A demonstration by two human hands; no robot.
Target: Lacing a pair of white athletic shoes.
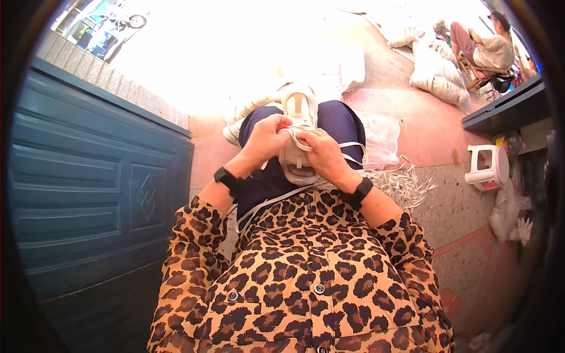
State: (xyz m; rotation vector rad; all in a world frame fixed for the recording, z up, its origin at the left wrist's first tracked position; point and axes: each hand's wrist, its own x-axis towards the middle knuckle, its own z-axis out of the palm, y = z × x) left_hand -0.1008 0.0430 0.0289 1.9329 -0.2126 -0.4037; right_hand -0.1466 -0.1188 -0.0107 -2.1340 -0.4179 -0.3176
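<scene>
A beige sneaker (292, 156) rests on my lap between my thighs, its ankle opening toward my body. My left hand (266, 140) is closed at the shoe's left side, fingertips pinching a white shoelace (286, 132). From the right, my right hand (323, 152) bends over the shoe's upper, its fingers closed on the lace too. Exactly how the lace runs between the fingertips is partly hidden. Loose lace trails over my right knee and across my lap. Beyond my knees lie more pale shoes (232, 130), partly washed out by glare.
Beside my right hip hangs a bundle of white laces (403, 185), near a clear plastic bag (379, 138). A blue panelled door (88, 182) stands close on my left. To the right are a white stool (487, 167), filled sacks (438, 76) and a seated person (491, 50).
</scene>
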